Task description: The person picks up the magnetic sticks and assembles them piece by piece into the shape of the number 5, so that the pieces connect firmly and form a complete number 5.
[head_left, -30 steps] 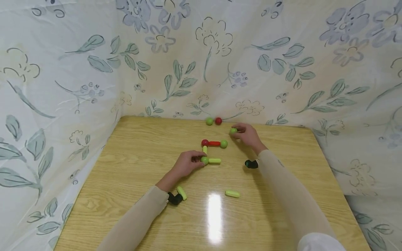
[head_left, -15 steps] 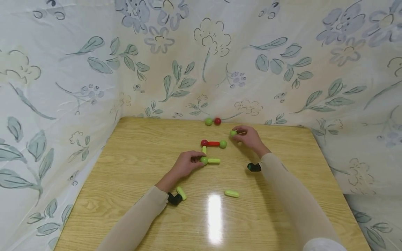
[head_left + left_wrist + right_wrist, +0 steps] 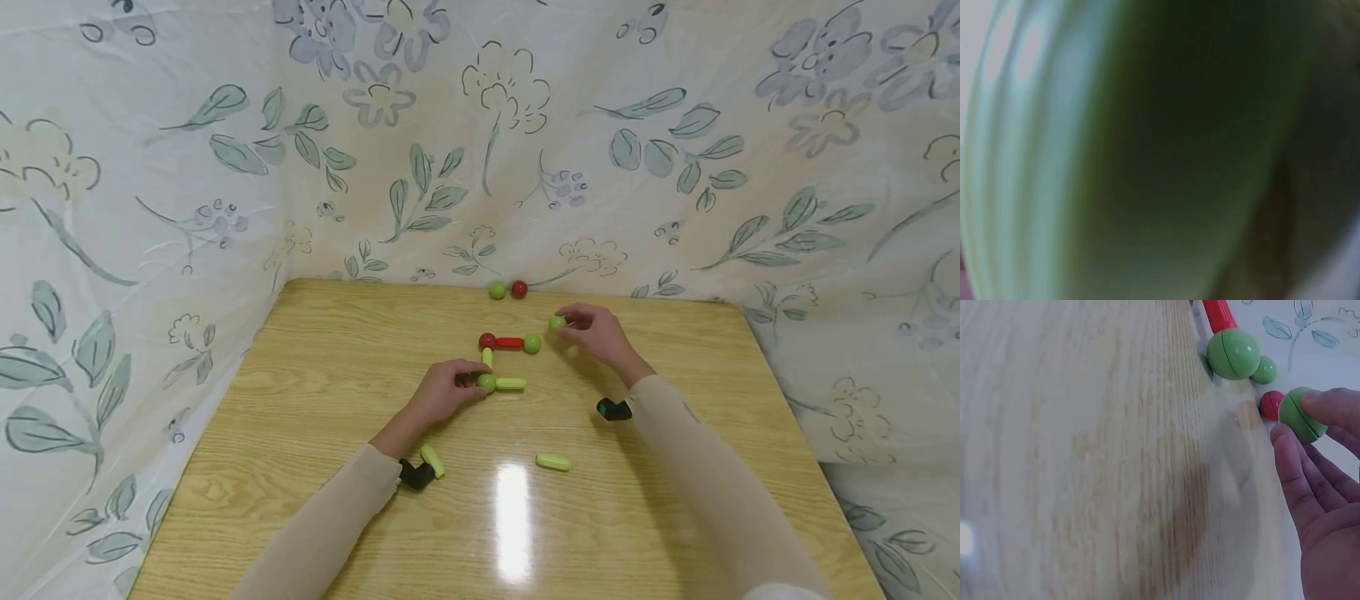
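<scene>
My left hand point(image 3: 447, 392) pinches a green ball point(image 3: 487, 383) between thumb and fingers. From that ball a yellow-green rod point(image 3: 512, 384) points right, and another yellow-green rod point(image 3: 487, 358) runs back to a dark red ball point(image 3: 487, 341). A red rod point(image 3: 511, 342) links the dark red ball to a second green ball point(image 3: 532, 343). Right of this open-sided frame, my right hand point(image 3: 596, 332) holds a loose green ball point(image 3: 1302, 415) at its fingertips. A blurred, ridged pale green shape point(image 3: 1029, 156) fills most of the left wrist view, and the left hand is hidden there.
Another green ball point(image 3: 497, 290) and a red ball point(image 3: 519, 289) lie at the table's back edge against the floral cloth point(image 3: 420, 167). One yellow-green rod point(image 3: 553, 462) lies at front; another rod point(image 3: 432, 461) is beside the left wrist's black camera point(image 3: 417, 475).
My right hand has come slightly nearer the front of the table with the green ball. The left hand has stayed on its ball, and the joined pieces look the same.
</scene>
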Demonstrator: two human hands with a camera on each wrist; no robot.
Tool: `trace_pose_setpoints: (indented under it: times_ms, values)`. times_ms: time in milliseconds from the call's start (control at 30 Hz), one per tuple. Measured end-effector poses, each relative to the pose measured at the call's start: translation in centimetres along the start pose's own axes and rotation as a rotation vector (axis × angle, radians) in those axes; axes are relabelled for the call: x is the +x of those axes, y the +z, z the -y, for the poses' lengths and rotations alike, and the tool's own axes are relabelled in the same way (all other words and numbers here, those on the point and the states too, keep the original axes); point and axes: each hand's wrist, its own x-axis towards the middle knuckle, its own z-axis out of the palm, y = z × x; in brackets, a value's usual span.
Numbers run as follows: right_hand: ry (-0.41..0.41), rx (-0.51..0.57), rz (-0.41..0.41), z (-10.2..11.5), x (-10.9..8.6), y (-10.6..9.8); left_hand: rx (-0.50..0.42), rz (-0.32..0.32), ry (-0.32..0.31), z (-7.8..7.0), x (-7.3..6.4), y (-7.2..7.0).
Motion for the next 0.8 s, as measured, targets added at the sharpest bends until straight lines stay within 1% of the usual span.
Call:
trace_pose_setpoints:
  times_ms: [267,500,633,800]
  values:
    - [-0.035,0.036,0.007,0.8,-1.2,0.0,-0.012,-0.005,0.005,0.0,0.1,0.0]
    - [-0.056,0.03,0.046,1.3,-2.6,0.2,-0.002,-0.003,0.01,0.0,0.1,0.0]
    - [-0.062,0.02,0.066,1.4,-3.4,0.3,-0.004,0.001,-0.005,-0.1,0.0,-0.1]
    - [-0.074,0.044,0.082,1.4,-4.1,0.7,-0.009,0.003,-0.014,-0.1,0.0,-0.1]
